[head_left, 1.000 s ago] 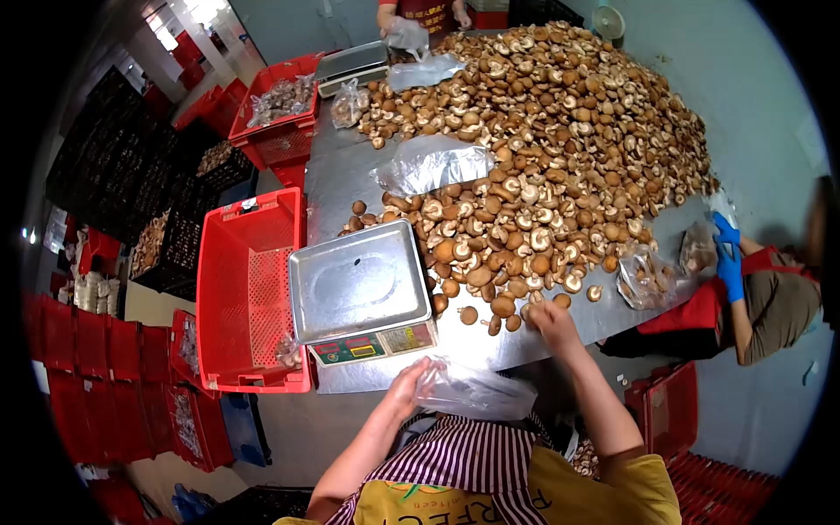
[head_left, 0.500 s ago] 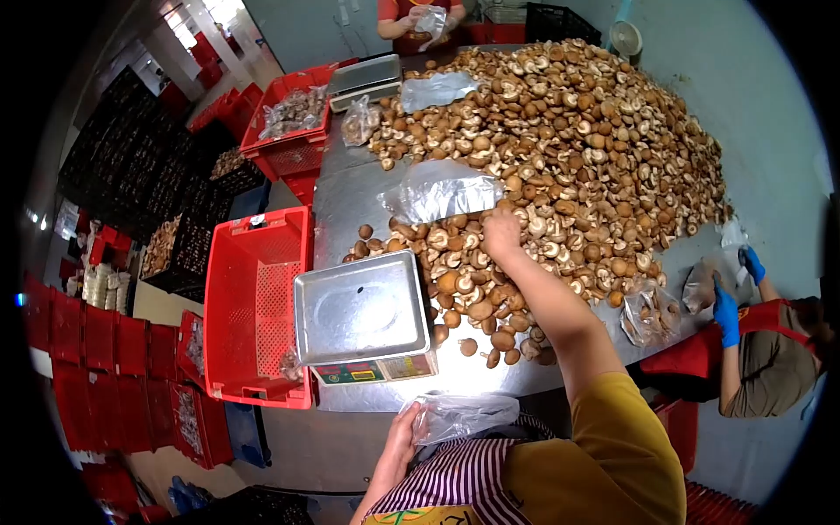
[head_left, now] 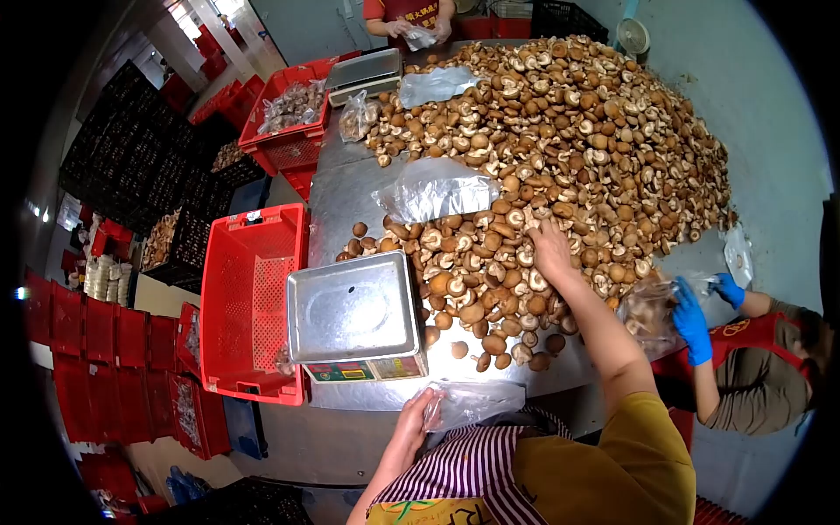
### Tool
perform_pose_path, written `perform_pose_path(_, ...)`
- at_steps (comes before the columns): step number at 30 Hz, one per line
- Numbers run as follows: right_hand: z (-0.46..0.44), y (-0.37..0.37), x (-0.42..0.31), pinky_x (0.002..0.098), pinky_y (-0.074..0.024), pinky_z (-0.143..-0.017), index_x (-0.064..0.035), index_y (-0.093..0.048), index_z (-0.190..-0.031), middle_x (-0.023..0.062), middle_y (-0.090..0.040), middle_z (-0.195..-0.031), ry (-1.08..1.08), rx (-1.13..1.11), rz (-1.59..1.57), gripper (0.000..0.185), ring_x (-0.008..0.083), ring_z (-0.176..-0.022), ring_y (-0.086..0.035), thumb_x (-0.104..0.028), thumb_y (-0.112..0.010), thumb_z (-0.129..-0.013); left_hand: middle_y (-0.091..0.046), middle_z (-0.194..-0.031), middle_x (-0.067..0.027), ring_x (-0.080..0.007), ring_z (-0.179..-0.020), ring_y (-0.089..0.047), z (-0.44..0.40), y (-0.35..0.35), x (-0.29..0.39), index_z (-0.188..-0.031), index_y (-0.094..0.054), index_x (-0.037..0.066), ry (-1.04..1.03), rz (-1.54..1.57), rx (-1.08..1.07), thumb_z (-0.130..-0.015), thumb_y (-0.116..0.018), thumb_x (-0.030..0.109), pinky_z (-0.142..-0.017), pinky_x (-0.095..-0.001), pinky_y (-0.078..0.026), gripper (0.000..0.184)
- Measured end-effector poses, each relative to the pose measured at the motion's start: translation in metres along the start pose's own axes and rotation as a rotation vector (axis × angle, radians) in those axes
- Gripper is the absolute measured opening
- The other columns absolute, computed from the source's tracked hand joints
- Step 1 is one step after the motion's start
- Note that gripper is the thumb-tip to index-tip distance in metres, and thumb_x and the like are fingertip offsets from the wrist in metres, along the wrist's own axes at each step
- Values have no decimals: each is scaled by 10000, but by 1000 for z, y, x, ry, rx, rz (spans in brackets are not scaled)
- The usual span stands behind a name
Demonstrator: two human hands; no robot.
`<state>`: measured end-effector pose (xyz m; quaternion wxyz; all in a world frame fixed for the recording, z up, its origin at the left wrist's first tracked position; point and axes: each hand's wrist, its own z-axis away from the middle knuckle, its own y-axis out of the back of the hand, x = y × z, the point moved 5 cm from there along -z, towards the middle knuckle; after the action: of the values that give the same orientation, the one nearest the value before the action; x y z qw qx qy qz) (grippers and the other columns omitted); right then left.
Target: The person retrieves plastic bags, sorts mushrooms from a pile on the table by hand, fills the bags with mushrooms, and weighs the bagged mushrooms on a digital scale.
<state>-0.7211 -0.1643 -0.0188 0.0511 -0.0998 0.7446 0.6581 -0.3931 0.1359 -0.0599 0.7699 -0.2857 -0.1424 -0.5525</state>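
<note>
My left hand [head_left: 415,418] grips the edge of a clear plastic bag [head_left: 472,404], held low in front of my striped apron by the table's near edge. My right hand [head_left: 551,248] reaches into the near part of a large heap of shiitake mushrooms [head_left: 595,140]. Its fingers are stretched out and somewhat apart, touching mushrooms, with the fingertips partly hidden among them. A scale with a metal tray [head_left: 354,306] stands left of the loose mushrooms. Beyond it, a stack of clear plastic bags [head_left: 437,192] lies on the table.
A red crate [head_left: 254,297] stands left of the scale. Farther back are another red crate [head_left: 289,144] of bagged mushrooms and a second scale [head_left: 365,72]. At right, a co-worker's blue-gloved hand [head_left: 691,324] handles a bag of mushrooms [head_left: 649,311]; another person [head_left: 411,22] stands across the table.
My right hand has moved right across the mushrooms. My left hand and its bag have shifted slightly. The right co-worker's gloved hands have moved left to the mushroom bag.
</note>
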Motion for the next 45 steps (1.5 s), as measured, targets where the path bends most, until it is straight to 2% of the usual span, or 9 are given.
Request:
perform_pose_path(7, -8, -12, 22, 424, -483, -846, 11, -632, -975, 172, -590, -1075, -35, 149, -217, 122, 320, -974, -582, -26, -573, -874, -567, -665, 11, -89, -518, -479, -11, -42, 18, -1002, -697, 37, -25, -59, -45, -974, -560, 356, -478, -246, -411, 348)
perform_pose_path(9, 2, 4, 31, 414, -482, -793, 25, -567, -967, 144, -601, -1009, -341, 97, -764, 131, 293, -881, -606, -98, -556, -925, -555, -629, -10, -100, -477, -467, -10, -51, 21, -995, -674, 22, -22, -63, -75, -996, -515, 340, -474, -263, -424, 356)
perform_pose_path(14, 110, 13, 53, 242, -412, -612, -36, -559, -961, -18, -536, -741, -349, -218, -1351, 111, 88, -675, -504, -142, -573, -931, -557, -618, -7, -105, -462, -469, -10, -52, 19, -1006, -671, 21, 7, -32, -25, -994, -521, 350, -476, -260, -432, 362)
perform_pose_path(28, -9, -16, 16, 433, -458, -874, 23, -678, -890, 168, -664, -934, -226, 22, 31, 247, 332, -962, -604, -220, -651, -863, -647, -764, -22, -106, -602, -575, -23, -73, 19, -1024, -668, 34, 12, -49, -64, -974, -572, 333, -516, -255, -489, 317)
perform_pose_path(30, -15, -27, 20, 427, -456, -880, 21, -686, -875, 177, -664, -941, -236, 44, 1, 230, 330, -956, -607, -205, -653, -857, -706, -949, -21, -70, -679, -593, -23, -62, 9, -1081, -647, 61, 14, -30, -63, -959, -596, 353, -520, -234, -468, 321)
perform_pose_path(35, 3, -11, 43, 361, -441, -728, -29, -593, -793, 110, -586, -814, -488, 84, -810, 146, 216, -764, -545, -156, -615, -859, -664, -820, -23, -90, -568, -554, -12, -42, -1, -1039, -656, 41, 11, 39, 39, -968, -579, 340, -491, -248, -471, 317)
perform_pose_path(37, 23, -10, 65, 314, -408, -662, -29, -552, -796, 55, -517, -756, -369, 132, -892, 165, 148, -695, -463, -161, -618, -871, -620, -694, -13, -103, -496, -526, -12, -37, -4, -1022, -663, 24, 1, 58, 68, -978, -562, 336, -480, -264, -479, 330)
perform_pose_path(41, 83, -7, 87, 308, -403, -615, -21, -536, -780, 21, -458, -685, -422, -9, -924, 192, 112, -648, -421, -158, -625, -881, -698, -934, -31, -89, -610, -569, -23, -42, -11, -1062, -653, 52, 31, 30, -58, -962, -590, 344, -490, -240, -461, 315)
perform_pose_path(45, 58, -4, 62, 328, -473, -702, -16, -643, -923, 86, -631, -807, -298, 95, -821, 166, 178, -738, -589, -176, -622, -886, -691, -934, -17, -83, -662, -580, -23, -66, 2, -1068, -656, 52, 60, -53, -122, -959, -594, 358, -515, -237, -468, 331)
